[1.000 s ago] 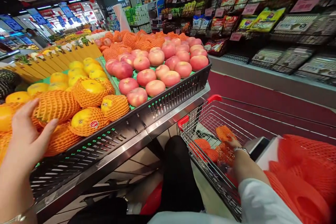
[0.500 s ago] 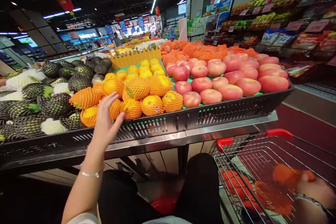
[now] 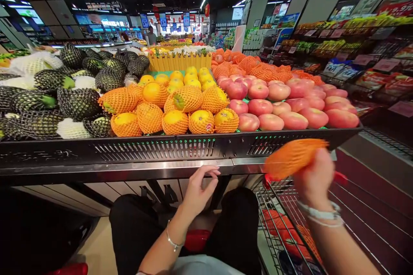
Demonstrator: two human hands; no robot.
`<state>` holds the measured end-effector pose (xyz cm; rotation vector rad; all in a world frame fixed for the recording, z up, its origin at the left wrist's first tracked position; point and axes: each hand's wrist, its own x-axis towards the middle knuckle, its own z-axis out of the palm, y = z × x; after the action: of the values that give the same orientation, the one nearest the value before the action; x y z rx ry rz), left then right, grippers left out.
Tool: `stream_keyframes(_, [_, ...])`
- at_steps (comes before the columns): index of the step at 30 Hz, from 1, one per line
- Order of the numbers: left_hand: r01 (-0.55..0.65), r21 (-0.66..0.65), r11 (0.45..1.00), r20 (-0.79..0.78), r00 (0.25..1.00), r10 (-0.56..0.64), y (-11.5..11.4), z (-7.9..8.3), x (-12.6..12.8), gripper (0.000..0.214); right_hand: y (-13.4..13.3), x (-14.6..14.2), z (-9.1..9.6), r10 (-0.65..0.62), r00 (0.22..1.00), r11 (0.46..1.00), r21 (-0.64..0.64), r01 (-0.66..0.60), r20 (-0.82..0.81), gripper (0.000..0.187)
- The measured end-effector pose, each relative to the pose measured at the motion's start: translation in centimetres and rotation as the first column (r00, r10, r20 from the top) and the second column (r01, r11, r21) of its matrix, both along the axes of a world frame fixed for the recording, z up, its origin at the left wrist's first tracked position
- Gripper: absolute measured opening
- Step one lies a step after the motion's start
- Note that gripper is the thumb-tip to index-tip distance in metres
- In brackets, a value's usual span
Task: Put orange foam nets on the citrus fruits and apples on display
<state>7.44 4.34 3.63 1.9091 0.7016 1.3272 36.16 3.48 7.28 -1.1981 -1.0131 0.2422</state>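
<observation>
My right hand (image 3: 314, 176) grips an orange foam fruit net (image 3: 290, 159), raised above the shopping cart (image 3: 277, 219) and in front of the apples. Motion blurs the net, and I cannot tell whether a fruit is inside. My left hand (image 3: 198, 191) hovers over my lap, just before the stand's metal edge, with loosely bent fingers, thumb apart and nothing in it. Behind it, oranges (image 3: 176, 121), many in orange foam nets, are stacked in a black display crate (image 3: 155, 150). Unwrapped pinkish-red apples (image 3: 274, 107) sit to their right.
Dark-netted green fruits (image 3: 79, 103) fill the left of the stand. More orange-netted fruit (image 3: 248, 63) lies behind the apples. Orange-red netted items (image 3: 280, 225) rest in the cart at lower right. Snack shelves (image 3: 348, 47) stand beyond on the right.
My right hand has risen out of the cart with the orange net, moving left toward the stand. My left hand has left the netted oranges and come down and right, over my lap.
</observation>
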Motion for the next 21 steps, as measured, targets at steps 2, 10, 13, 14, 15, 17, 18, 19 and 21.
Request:
stream_keyframes(2, [0.019, 0.091, 0.996, -0.020, 1.000, -0.018, -0.3, 0.4, 0.6, 0.029, -0.4, -4.7, -1.1, 0.158, 0.987, 0.982, -0.105, -0.158, -0.005, 0.044])
stream_keyframes(10, [-0.159, 0.109, 0.981, -0.308, 0.933, 0.185, -0.2, 0.2, 0.2, 0.032, 0.8, -11.2, -5.9, 0.532, 0.768, 0.765, -0.188, -0.616, -0.356, 0.037])
stream_keyframes(13, [-0.227, 0.042, 0.973, -0.305, 0.925, 0.229, 0.1, -1.1, 0.1, 0.012, 1.0, -10.9, -6.9, 0.529, 0.746, 0.757, -0.173, -0.630, -0.404, 0.035])
stream_keyframes(14, [-0.233, 0.009, 0.972, -0.276, 0.934, 0.226, 0.3, -1.4, 0.1, 0.010, 0.9, -10.7, -7.1, 0.518, 0.736, 0.762, -0.156, -0.629, -0.437, 0.036])
stream_keyframes(15, [-0.247, -0.034, 0.968, -0.230, 0.945, 0.233, 0.4, -1.7, 0.1, 0.009, 1.0, -10.5, -7.4, 0.500, 0.722, 0.772, -0.131, -0.621, -0.478, 0.036])
stream_keyframes(17, [-0.296, -0.135, 0.946, -0.096, 0.954, 0.285, 0.8, -2.1, 0.0, 0.009, 1.0, -10.2, -7.7, 0.456, 0.693, 0.802, -0.079, -0.592, -0.559, 0.033])
stream_keyframes(18, [-0.322, -0.184, 0.929, -0.025, 0.946, 0.323, 1.1, -2.3, -0.1, 0.009, 1.0, -10.1, -7.8, 0.439, 0.679, 0.814, -0.060, -0.578, -0.588, 0.030])
stream_keyframes(19, [-0.344, -0.223, 0.912, 0.037, 0.932, 0.360, 1.3, -2.4, -0.1, 0.011, 1.0, -10.2, -7.8, 0.433, 0.670, 0.817, -0.051, -0.574, -0.603, 0.027])
stream_keyframes(21, [-0.380, -0.260, 0.888, 0.106, 0.902, 0.417, 1.7, -2.7, -0.2, 0.014, 0.7, -10.5, -7.9, 0.460, 0.656, 0.790, -0.062, -0.610, -0.599, 0.027])
